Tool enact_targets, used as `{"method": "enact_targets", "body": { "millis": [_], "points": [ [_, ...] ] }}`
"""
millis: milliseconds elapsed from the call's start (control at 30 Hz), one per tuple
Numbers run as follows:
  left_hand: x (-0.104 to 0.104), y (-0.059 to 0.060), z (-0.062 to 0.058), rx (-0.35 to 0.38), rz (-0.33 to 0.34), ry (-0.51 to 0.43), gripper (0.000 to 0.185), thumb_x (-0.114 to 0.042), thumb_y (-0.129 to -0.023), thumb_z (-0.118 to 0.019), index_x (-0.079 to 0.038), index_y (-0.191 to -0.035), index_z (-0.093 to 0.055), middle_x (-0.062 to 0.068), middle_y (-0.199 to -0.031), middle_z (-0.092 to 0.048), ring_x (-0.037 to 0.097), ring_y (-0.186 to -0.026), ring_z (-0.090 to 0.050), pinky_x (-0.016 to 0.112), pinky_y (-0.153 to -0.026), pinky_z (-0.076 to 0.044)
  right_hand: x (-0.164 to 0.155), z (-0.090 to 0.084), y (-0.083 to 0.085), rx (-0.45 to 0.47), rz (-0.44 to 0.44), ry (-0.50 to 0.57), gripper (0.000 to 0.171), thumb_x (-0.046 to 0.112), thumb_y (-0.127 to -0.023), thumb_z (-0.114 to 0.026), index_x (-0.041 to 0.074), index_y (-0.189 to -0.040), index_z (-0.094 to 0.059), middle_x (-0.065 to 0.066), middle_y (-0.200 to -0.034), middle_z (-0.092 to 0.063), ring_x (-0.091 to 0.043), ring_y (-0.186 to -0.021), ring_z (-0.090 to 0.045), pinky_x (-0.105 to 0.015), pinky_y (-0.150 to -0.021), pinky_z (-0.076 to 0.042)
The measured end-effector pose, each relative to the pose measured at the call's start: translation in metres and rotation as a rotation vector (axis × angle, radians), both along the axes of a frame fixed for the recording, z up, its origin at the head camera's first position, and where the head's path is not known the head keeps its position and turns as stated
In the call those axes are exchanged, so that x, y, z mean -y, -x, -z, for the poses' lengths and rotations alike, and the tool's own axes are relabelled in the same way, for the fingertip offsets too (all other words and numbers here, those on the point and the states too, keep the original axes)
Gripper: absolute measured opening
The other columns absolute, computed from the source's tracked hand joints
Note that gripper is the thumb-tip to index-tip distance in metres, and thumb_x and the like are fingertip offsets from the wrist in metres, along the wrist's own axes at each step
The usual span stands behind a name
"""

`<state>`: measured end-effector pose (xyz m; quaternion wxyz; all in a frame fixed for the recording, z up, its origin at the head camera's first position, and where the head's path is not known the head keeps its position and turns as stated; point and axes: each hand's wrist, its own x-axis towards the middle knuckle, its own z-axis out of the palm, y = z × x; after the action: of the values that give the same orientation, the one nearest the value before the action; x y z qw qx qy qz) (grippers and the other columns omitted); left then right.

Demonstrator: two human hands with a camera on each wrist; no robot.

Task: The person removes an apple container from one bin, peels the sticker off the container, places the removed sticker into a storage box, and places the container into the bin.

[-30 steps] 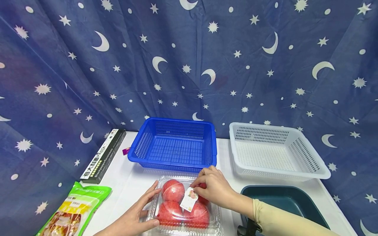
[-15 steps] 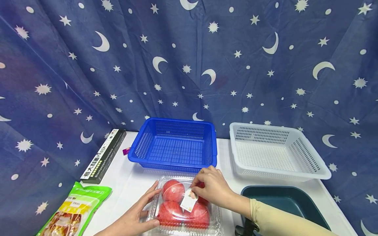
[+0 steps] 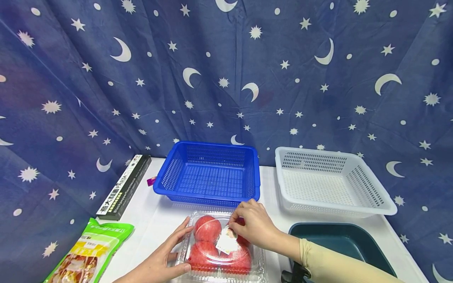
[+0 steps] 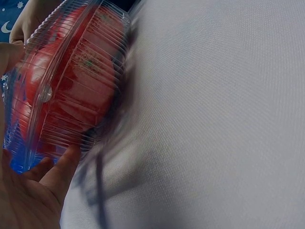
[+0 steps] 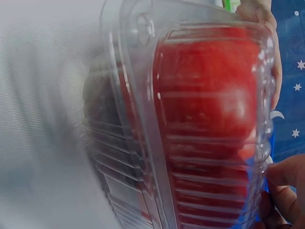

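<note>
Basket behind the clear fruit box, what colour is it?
Blue basket; the head view shows it best.

You are wearing a close-fitting sleeve (image 3: 339, 261) in a pale tan on your right arm; it is running smooth and plain, with no print, and ending in a neat edge just behind the wrist. A black strap or mount (image 3: 296, 273) is showing under that forearm, near the cuff. Your right hand (image 3: 256, 226) is going bare, with no glove or ring in view. Your left hand (image 3: 161, 257) and its forearm are showing no sleeve.
</note>
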<state>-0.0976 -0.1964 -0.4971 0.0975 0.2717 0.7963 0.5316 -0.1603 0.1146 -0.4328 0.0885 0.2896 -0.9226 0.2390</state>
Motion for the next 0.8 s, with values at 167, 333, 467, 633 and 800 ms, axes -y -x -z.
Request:
{"method": "enact_targets", "body": {
  "millis": [167,333,467,633,800],
  "points": [
    [0.0003,0.0001,0.0015,-0.038,0.017,-0.021,0.079,-0.011,-0.092,-0.074,-0.015,-0.159,-0.033,0.015,-0.171,-0.008,0.002,-0.144,-0.029,0.039,-0.091,-0.054,0.0015,0.0001,-0.0025,-0.011,0.000,0.000,0.014,0.023,-0.087,-0.079,0.027,-0.080,-0.067,0.019,-0.082,-0.057,-0.009,-0.086,-0.046,-0.035,-0.080,-0.040],
    [0.0005,0.0001,0.0026,-0.046,0.022,-0.029,0.079,-0.012,-0.092,-0.074,-0.015,-0.159,-0.033,0.015,-0.171,-0.008,0.000,-0.143,-0.029,0.034,-0.092,-0.053,0.0017,-0.0005,-0.0047,-0.016,-0.004,0.015,0.014,0.021,-0.088,-0.079,0.025,-0.083,-0.067,0.018,-0.083,-0.058,-0.009,-0.087,-0.047,-0.035,-0.080,-0.041],
    [0.0005,-0.0001,0.0022,-0.032,0.016,-0.022,0.079,-0.013,-0.092,-0.074,-0.015,-0.159,-0.033,0.013,-0.171,-0.008,0.001,-0.143,-0.030,0.035,-0.092,-0.053,0.0014,-0.0019,-0.0062,-0.004,-0.012,0.023,0.014,0.020,-0.089,-0.078,0.026,-0.083,-0.066,0.019,-0.084,-0.058,-0.009,-0.088,-0.048,-0.036,-0.081,-0.041],
    [0.0001,-0.0006,0.0010,-0.018,0.005,-0.011,0.078,-0.014,-0.092,-0.074,-0.016,-0.159,-0.033,0.013,-0.171,-0.008,0.001,-0.143,-0.031,0.036,-0.093,-0.053,0.0011,-0.0047,-0.0078,0.003,-0.024,0.029,0.014,0.019,-0.089,-0.077,0.025,-0.084,-0.066,0.019,-0.085,-0.058,-0.009,-0.089,-0.049,-0.035,-0.081,-0.042],
    [-0.0006,-0.0006,0.0001,-0.006,-0.002,0.003,0.078,-0.015,-0.093,-0.074,-0.018,-0.159,-0.033,0.012,-0.171,-0.008,0.002,-0.143,-0.031,0.041,-0.093,-0.054,0.0007,-0.0080,-0.0096,0.014,-0.030,0.037,0.014,0.018,-0.089,-0.077,0.024,-0.084,-0.066,0.018,-0.084,-0.058,-0.008,-0.088,-0.048,-0.034,-0.082,-0.041]
  ]
}}
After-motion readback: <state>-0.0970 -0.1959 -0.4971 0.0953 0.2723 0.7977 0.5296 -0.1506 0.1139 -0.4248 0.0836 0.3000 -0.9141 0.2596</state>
